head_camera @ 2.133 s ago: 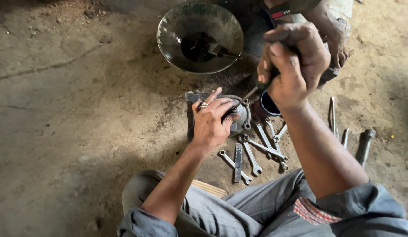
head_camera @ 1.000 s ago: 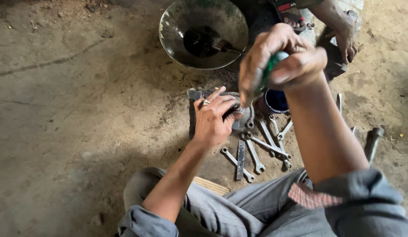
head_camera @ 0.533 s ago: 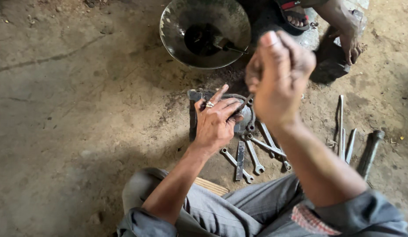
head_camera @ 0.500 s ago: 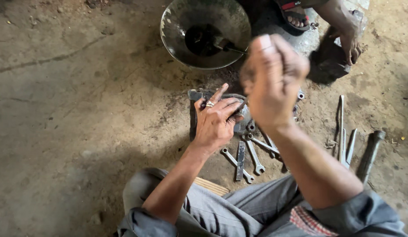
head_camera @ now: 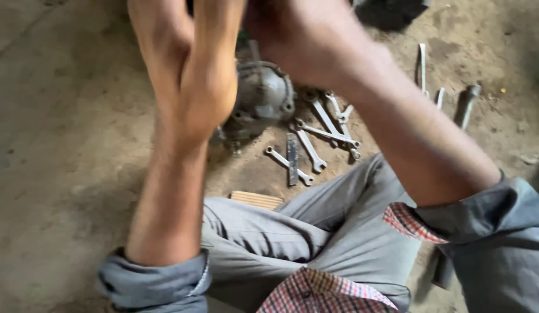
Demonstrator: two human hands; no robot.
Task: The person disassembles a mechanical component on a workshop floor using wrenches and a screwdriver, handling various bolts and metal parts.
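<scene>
Both hands are raised close to the camera and blurred, their fingers cut off by the top edge. My left hand (head_camera: 191, 69) and forearm stand upright at centre left. Beside it, my right hand (head_camera: 292, 35) comes in from the right, its arm crossing the frame. A small green patch (head_camera: 241, 39) shows between the two hands; what it belongs to is unclear. Below and behind them, a grey round metal housing (head_camera: 263, 95) lies on the dirt floor, with neither hand touching it.
Several open-ended wrenches (head_camera: 318, 130) and a flat dark file (head_camera: 291, 157) lie beside the housing. A ribbed wooden piece (head_camera: 256, 200) sits by my grey-trousered knee (head_camera: 316, 220). Slim metal tools (head_camera: 423, 64) and a dark cylinder (head_camera: 465, 104) lie at right.
My left hand has left the metal housing and risen up beside my right hand. The camera has tilted down and closer; the metal bowl is out of view.
</scene>
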